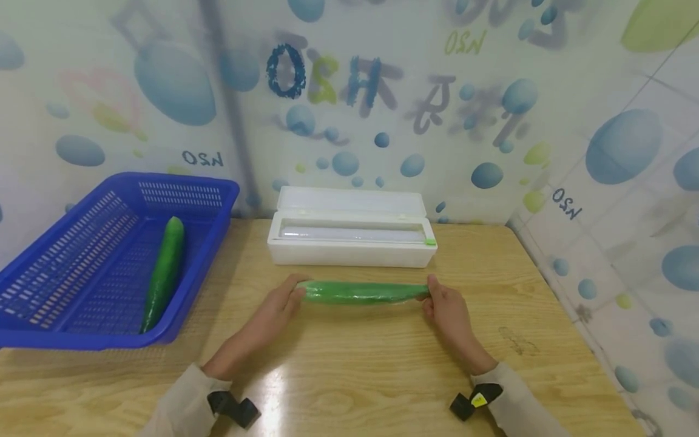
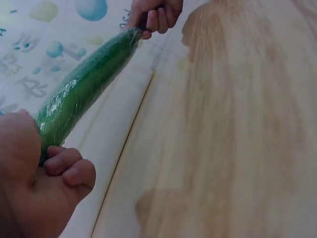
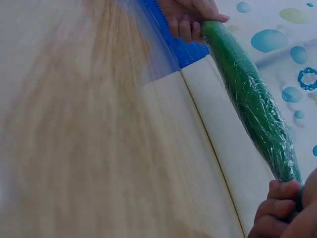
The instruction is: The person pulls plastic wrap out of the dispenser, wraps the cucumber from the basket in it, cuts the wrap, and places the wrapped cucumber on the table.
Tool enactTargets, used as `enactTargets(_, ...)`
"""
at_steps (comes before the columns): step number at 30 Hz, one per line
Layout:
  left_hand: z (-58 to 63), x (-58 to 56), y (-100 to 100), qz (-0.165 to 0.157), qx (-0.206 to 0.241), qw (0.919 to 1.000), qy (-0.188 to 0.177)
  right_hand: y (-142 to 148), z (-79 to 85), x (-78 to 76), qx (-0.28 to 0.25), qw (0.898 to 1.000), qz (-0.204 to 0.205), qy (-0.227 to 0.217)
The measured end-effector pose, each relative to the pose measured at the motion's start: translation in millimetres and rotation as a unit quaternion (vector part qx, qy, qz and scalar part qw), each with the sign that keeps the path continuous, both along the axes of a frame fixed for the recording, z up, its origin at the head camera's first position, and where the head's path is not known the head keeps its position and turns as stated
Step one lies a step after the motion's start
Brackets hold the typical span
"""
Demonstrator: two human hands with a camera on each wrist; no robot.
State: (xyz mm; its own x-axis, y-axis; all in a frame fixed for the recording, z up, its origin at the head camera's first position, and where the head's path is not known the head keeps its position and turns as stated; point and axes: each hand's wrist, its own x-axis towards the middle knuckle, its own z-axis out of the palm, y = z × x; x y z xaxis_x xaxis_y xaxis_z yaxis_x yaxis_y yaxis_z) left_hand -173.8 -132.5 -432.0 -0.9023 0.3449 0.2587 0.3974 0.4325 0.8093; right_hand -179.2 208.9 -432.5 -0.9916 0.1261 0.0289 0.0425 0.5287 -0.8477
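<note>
A long green cucumber (image 1: 360,292) wrapped in shiny clear plastic film is held level above the table, in front of the white box. My left hand (image 1: 280,303) grips its left end, and my right hand (image 1: 449,309) pinches the right end. In the left wrist view, the film on the cucumber (image 2: 81,87) looks wrinkled and glossy, with the left fingers (image 2: 69,163) curled at the near end. From the right wrist, the cucumber (image 3: 252,99) runs between both hands, its tip partly hidden by the right fingers (image 3: 277,203).
Behind the cucumber stands a white cling film box (image 1: 352,254), lid raised, a film roll (image 1: 355,234) inside. At left, a blue plastic basket (image 1: 218,243) holds another cucumber (image 1: 165,273). A patterned wall (image 1: 349,133) borders the back of the wooden table (image 1: 360,370).
</note>
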Motion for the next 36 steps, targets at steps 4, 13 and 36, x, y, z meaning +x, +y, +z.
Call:
enactTargets(4, -2.5, 3.1, 5.9, -0.064, -0.044, 0.9967, 0.024, 8.7, -0.1, -3.4, -0.021, 0.999, -0.042, -0.019)
enactTargets(13, -2.8, 15.3, 25.4, -0.160, -0.099, 0.9818, -0.027, 27.4, -1.4, -10.6, -0.075, 0.993, -0.083, -0.040)
enactTargets(36, 3.2, 33.1, 134.0, -0.156, 0.108, 0.9395, -0.285, 49.7, 11.8, -16.7, -0.069, 0.996, 0.011, -0.054)
